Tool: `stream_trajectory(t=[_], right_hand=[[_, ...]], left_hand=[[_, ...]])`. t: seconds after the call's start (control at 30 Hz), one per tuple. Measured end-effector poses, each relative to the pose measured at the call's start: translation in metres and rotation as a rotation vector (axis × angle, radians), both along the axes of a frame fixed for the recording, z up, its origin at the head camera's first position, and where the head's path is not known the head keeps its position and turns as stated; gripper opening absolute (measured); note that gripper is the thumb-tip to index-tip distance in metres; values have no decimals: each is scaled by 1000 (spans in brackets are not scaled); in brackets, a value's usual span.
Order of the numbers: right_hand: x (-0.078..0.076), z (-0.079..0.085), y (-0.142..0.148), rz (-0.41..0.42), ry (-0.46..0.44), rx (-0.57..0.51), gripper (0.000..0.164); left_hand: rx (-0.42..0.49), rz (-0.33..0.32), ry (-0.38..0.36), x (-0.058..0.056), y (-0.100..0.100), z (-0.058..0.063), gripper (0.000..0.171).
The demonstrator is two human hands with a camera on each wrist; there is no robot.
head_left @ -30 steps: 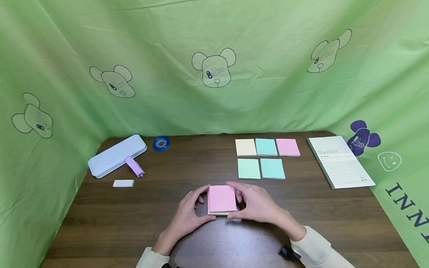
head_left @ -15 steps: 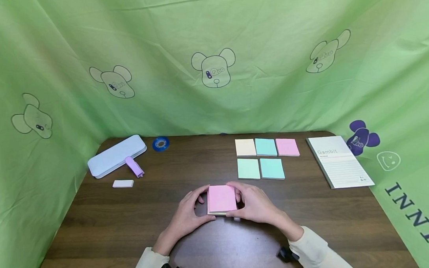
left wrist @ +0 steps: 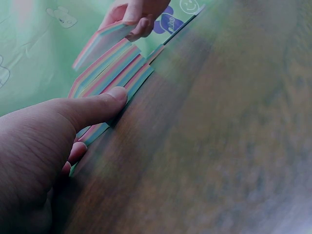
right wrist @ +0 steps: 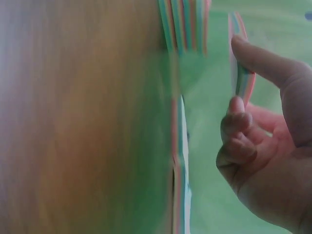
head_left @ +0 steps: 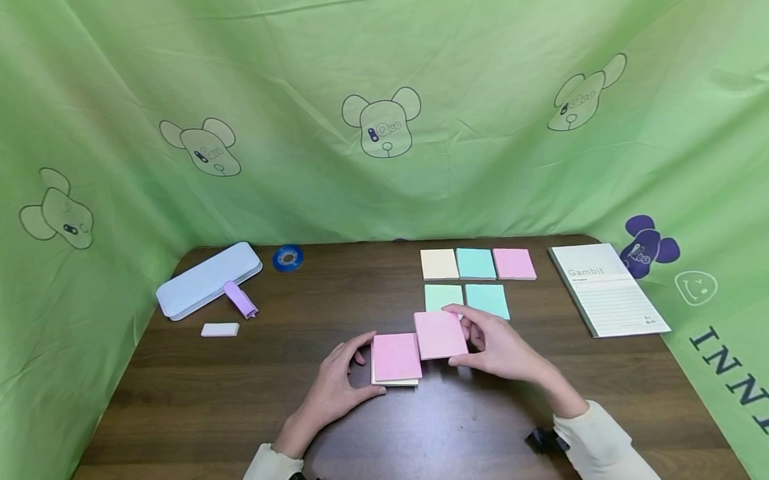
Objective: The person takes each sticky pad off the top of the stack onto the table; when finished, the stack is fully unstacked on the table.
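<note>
A stack of sticky note pads (head_left: pixel 396 357), pink on top, stands on the table in front of me. My left hand (head_left: pixel 336 384) grips its left side, thumb at the near edge and fingers at the far edge. In the left wrist view the stack's striped edges (left wrist: pixel 109 73) show several pads lying on one another. Just right of the stack, my right hand (head_left: pixel 504 345) pinches a single pink-topped sticky note pad (head_left: pixel 440 335) between thumb and fingers. That pad is held up off the table, and the right wrist view shows a gap beneath it.
Behind the hands, sticky note pads lie in two rows: cream (head_left: pixel 439 264), turquoise (head_left: pixel 476 263), pink (head_left: pixel 514 264), green (head_left: pixel 444 296) and turquoise (head_left: pixel 488 301). A notepad (head_left: pixel 611 288) lies right. Left are a pale-blue case (head_left: pixel 209 280), purple stapler-like object (head_left: pixel 241 299), white block (head_left: pixel 219 330) and blue tape roll (head_left: pixel 287 258).
My right hand has lifted the top pad off the stack and carried it right and slightly away from me. My left hand keeps its grip on the stack.
</note>
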State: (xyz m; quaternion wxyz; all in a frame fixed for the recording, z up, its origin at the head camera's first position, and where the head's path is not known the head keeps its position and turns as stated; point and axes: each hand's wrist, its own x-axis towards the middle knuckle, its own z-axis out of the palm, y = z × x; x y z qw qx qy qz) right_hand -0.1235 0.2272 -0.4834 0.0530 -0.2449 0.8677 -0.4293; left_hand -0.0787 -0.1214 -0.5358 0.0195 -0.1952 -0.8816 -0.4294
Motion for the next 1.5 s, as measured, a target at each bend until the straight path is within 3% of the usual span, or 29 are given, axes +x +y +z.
stream_trajectory(t=[0.3,0.57,0.77,1.2,1.4,1.5], right_hand=[[-13,4,61,-76,55,73,82],[-22,0,111,-146,23,86,83],[-25,-4,141,-211,3,111,79],[-27,-11,156,-229,21,158,77],[-32,-14,159,-200,99,256,80],[-34,-14,158,-219,97,312,85]], left_hand=[[3,-6,26,-1,1,-3,96],[-4,-2,35,1,1,-3,96],[-9,1,3,1,1,-2,97],[-6,-1,-17,0,1,1,96],[-9,2,-11,0,1,1,96],[-12,6,-11,0,0,1,96]])
